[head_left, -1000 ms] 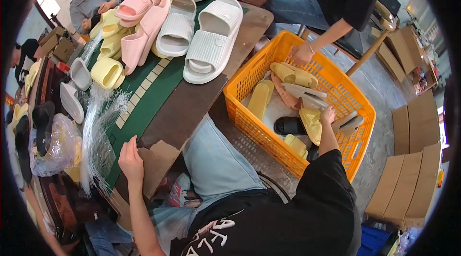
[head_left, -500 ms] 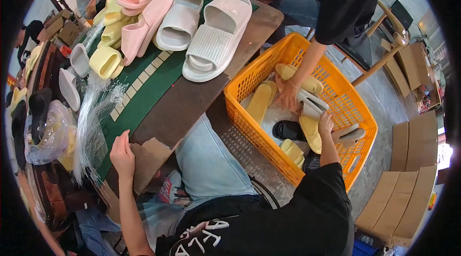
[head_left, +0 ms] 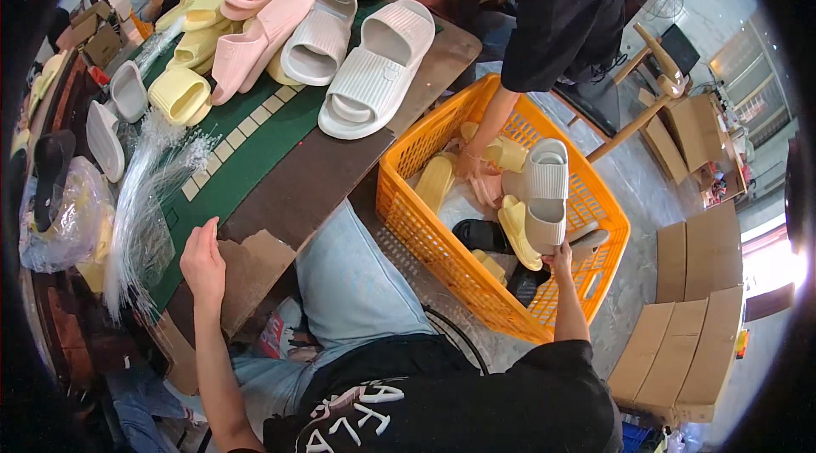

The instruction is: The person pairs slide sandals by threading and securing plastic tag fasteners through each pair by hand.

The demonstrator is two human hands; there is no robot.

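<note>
Pinched at one end, the grey slide sandals (head_left: 546,188) could slip from the right hand (head_left: 559,258). The left hand (head_left: 203,263) looks empty, uncurled

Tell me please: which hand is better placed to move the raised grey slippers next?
Likely the right hand: it holds the grey slippers, over the crate; the left hand is by the table.

We are seeing rectangular brown cardboard boxes (head_left: 680,351) lining the right edge of the glossy grey floor (head_left: 625,185), and a curved wooden chair (head_left: 665,66) standing farther back.
</note>
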